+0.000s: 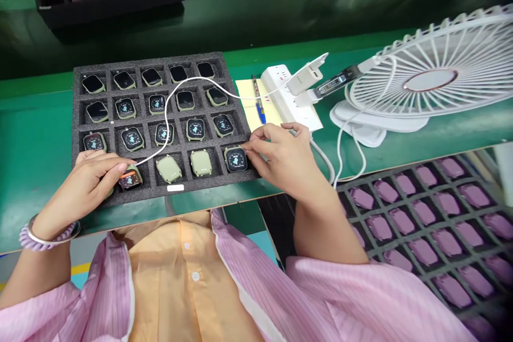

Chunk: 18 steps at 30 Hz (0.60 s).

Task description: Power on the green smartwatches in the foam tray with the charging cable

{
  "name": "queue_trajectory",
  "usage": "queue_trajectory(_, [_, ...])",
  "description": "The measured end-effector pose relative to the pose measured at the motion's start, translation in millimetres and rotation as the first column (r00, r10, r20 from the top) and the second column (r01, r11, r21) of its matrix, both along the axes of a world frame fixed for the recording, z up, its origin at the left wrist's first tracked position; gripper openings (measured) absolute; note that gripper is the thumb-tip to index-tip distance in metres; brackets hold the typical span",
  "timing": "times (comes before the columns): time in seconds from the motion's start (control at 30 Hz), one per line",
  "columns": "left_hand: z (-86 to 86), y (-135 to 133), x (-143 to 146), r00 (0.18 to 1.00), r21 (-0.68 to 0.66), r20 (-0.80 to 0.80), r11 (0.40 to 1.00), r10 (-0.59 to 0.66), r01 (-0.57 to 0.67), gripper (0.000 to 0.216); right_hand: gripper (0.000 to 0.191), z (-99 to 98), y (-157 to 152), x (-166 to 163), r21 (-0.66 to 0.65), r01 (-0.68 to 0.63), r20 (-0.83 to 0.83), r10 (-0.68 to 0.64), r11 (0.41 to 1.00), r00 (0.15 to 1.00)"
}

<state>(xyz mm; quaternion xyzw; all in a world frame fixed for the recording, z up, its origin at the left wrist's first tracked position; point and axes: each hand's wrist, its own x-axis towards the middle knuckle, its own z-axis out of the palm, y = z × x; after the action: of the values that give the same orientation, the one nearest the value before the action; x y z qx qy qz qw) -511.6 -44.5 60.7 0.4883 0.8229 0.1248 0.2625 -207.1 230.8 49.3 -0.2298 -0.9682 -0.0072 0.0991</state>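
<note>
A dark foam tray [120, 200] holds rows of green-cased smartwatches, several with lit dials and others with black screens. At the front left, my left hand [90, 179] pinches the end of a white charging cable [167, 112] against the top of a lit smartwatch [131, 179] with an orange band on its screen. My right hand [282, 157] has its fingertips closed at the right edge of a lit smartwatch [235, 160] in the front right compartment. Between the hands, two watches lie with plain green sides up [201, 163].
The cable runs over the tray to a white charger [304, 79] on a power strip [276, 77]. A pen [258, 101] lies on yellow paper [245, 109]. Right of it stands a white fan [430, 80]. More trays sit behind [116, 10] and below right [404, 200].
</note>
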Motion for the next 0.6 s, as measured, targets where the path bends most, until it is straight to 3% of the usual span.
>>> queue_trajectory(0.13, [-0.4,-1.8,-0.7,1.000,-0.009,0.001,1.000,0.008,-0.008,0.095,0.043,0.5,-0.7,-1.6,0.073,-0.052,-0.044,0.055,0.996,0.998])
queue_trajectory(0.47, [4.2,2.7,3.4,0.999,0.004,-0.009,0.999,-0.043,0.044,0.087,0.045,-7.3,-0.9,0.6,0.078,0.012,-0.056,-0.007,0.997,0.998])
queue_trajectory(0.6, [5.8,4.2,4.7,0.998,0.005,-0.004,0.998,-0.062,0.062,0.078,0.034,1.1,-7.6,-4.9,0.301,0.138,-0.310,-0.039,0.944,0.950])
